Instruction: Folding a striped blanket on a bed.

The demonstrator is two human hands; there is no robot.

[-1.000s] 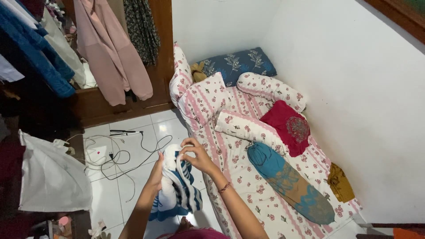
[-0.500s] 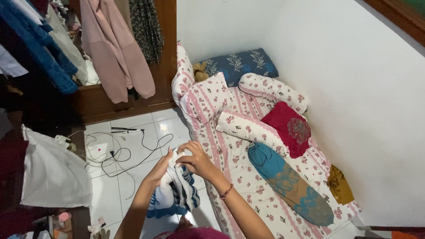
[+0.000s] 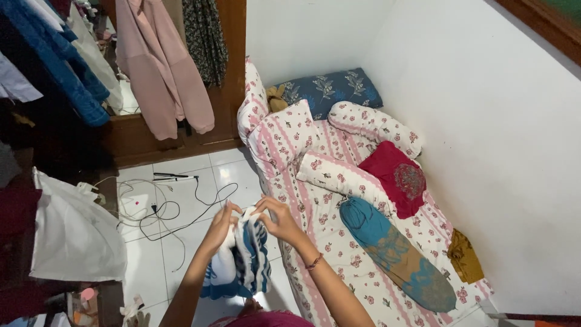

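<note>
Your left hand (image 3: 223,223) and right hand (image 3: 275,217) are both up in front of you, above the white tile floor (image 3: 151,266) just beside the mattress edge. Each is pinched shut on the top edge of the blue-and-white striped cloth (image 3: 245,260): left fingers curled over the left side of the bunch, right fingers gripping the right side, thumb toward you. Hands are near each other, with only the gathered fabric between them. The cloth hangs down from the grip in loose folds, with its lower end close to your body at the frame bottom; you can't tell if it touches the floor.

Around you:
- Floral pink-and-white mattress (image 3: 339,242) on the floor, right of the hands, pushed against the white wall.
- On it: a teal and tan bolster (image 3: 393,251) lying diagonally, a red pillow (image 3: 396,175), a floral bolster (image 3: 375,124), and a dark blue leaf-print pillow (image 3: 330,91) at the head end.
- Mustard cloth (image 3: 465,257) wedged between the mattress and the wall.
- Black cable (image 3: 175,212) tangled on the tiles left of the hands, near a slim black tool (image 3: 172,177).
- White bag (image 3: 72,236) at far left.
- Pink garment (image 3: 160,66) hanging by the wooden frame, blue clothes (image 3: 54,54) on the rack at top left.
</note>
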